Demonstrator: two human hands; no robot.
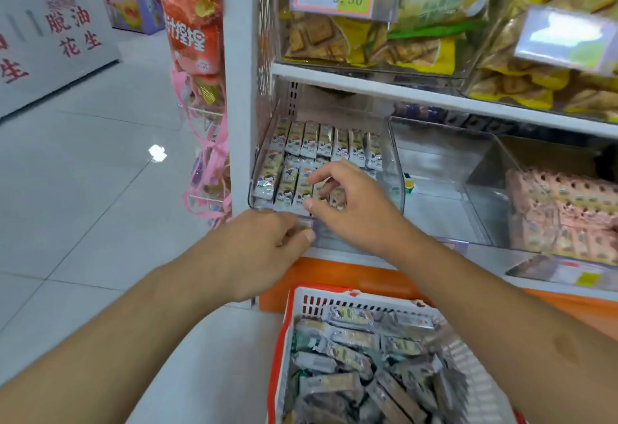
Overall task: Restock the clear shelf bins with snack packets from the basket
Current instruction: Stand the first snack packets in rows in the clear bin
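Right hand (347, 209) reaches over the front lip of the clear shelf bin (264, 142), fingers curled among the standing snack packets (301, 137); whether it grips one, cannot tell. Left hand (267, 243) pinches the label strip (306, 223) at the bin's front edge. Basket (301, 303), red and white, sits on the floor below the shelf, heaped with loose packets.
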